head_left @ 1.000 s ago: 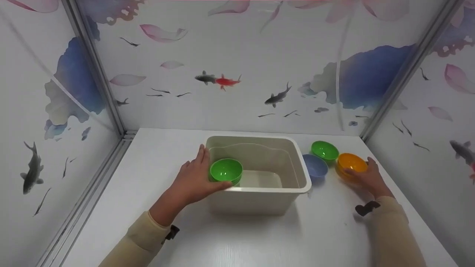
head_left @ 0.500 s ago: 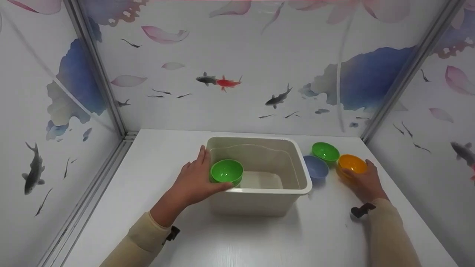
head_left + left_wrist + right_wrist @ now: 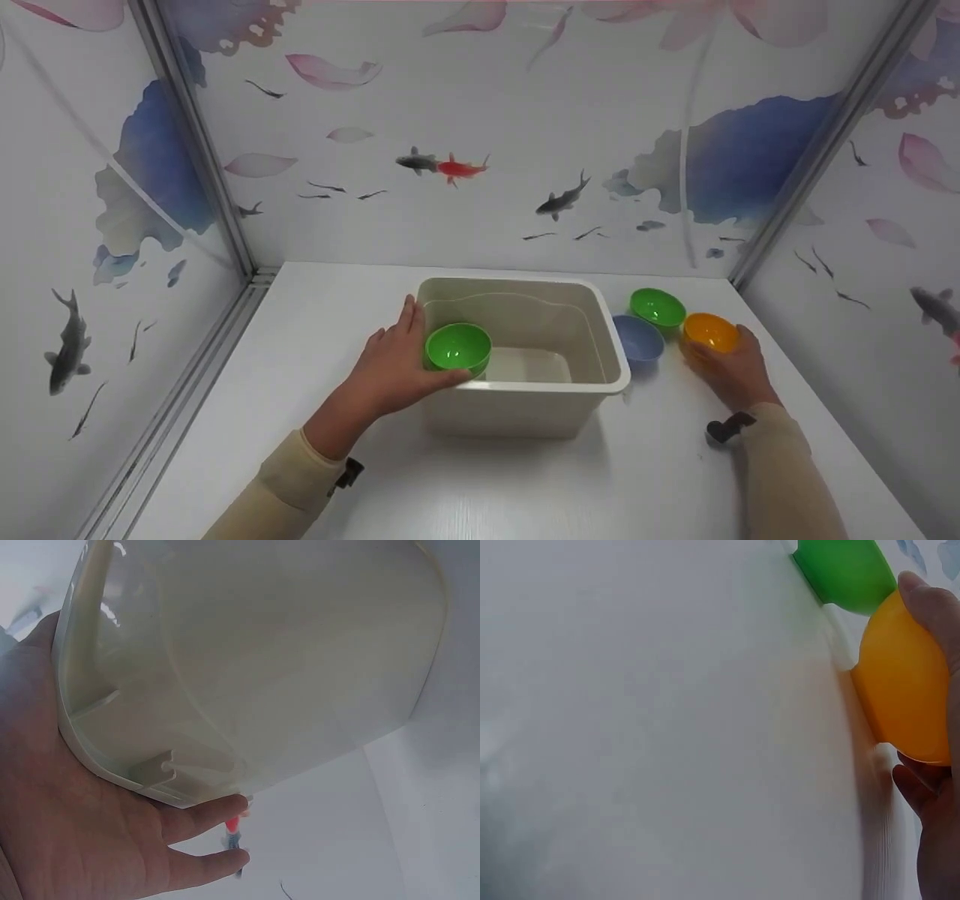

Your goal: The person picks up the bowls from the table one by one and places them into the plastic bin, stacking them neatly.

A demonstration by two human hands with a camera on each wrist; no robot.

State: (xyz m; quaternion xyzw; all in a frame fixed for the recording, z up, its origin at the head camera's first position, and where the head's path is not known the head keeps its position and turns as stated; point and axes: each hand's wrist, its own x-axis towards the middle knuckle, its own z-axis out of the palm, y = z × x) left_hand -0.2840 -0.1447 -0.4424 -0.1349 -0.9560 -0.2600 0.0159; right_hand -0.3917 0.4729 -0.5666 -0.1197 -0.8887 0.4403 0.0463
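Observation:
My left hand (image 3: 397, 360) lies at the left front corner of a cream plastic bin (image 3: 525, 411), its thumb along the front rim and its straight fingers up the left side. In the left wrist view two fingers (image 3: 206, 814) extend past the bin's outer wall (image 3: 300, 652). Inside the bin, close to that thumb, sits a green bowl (image 3: 457, 346). At the right, my right hand (image 3: 739, 367) grips an orange bowl (image 3: 711, 332) with thumb and fingers on opposite sides. In the right wrist view the orange bowl (image 3: 904, 682) stands upright.
Left of the orange bowl are a blue bowl (image 3: 639, 341) and, behind it, another green bowl (image 3: 657, 306), close together beside the bin's right wall. White panels (image 3: 480, 225) printed with fish and petals enclose the white table (image 3: 480, 487) at the back and sides.
My right hand has shifted slightly left and settled round the orange bowl, its forearm moving left too. The left hand and bin have stayed in place.

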